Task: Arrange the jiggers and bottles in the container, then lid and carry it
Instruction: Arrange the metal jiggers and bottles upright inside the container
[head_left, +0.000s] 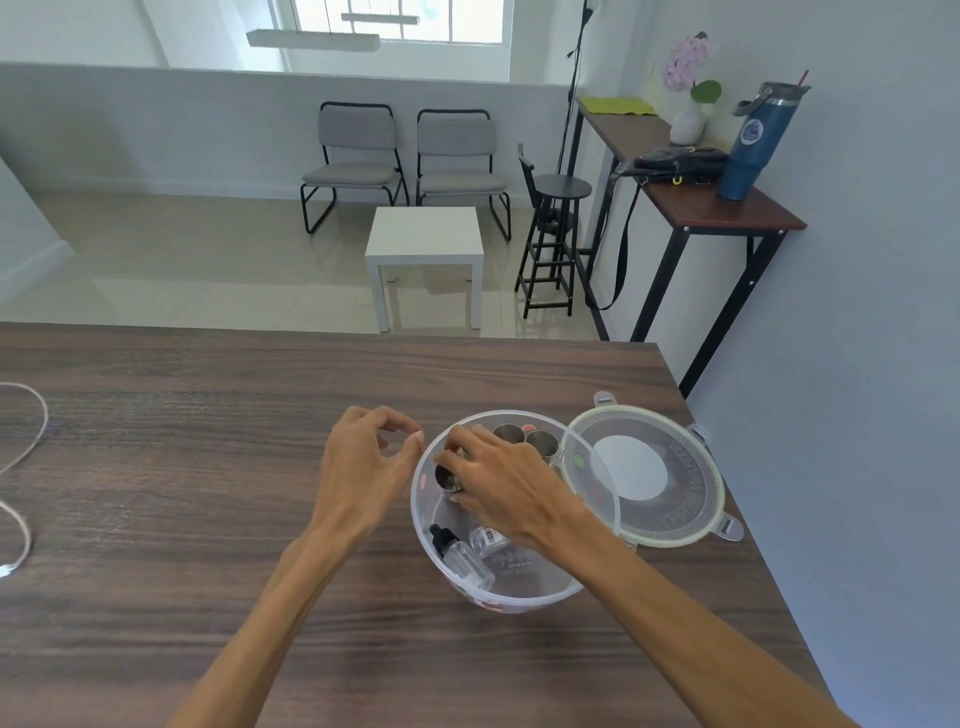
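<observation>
A clear round plastic container (524, 597) stands on the wooden table (182, 467). Inside it, my right hand (498, 478) is closed around a steel jigger (448, 477) near the left wall. Two more steel jiggers (524, 435) stand upright at the far side of the container. Two small clear dropper bottles (462, 556) lie on their sides at the bottom, near the front. My left hand (363, 457) hovers just left of the container's rim, fingers curled and apart, holding nothing. The round lid (649, 473) leans against the container's right rim.
The table's right edge runs close beside the lid, with a grey wall beyond. A white cable (23, 467) loops at the table's far left. Past the far edge are a low white side table, two chairs, a stool and a tall side table.
</observation>
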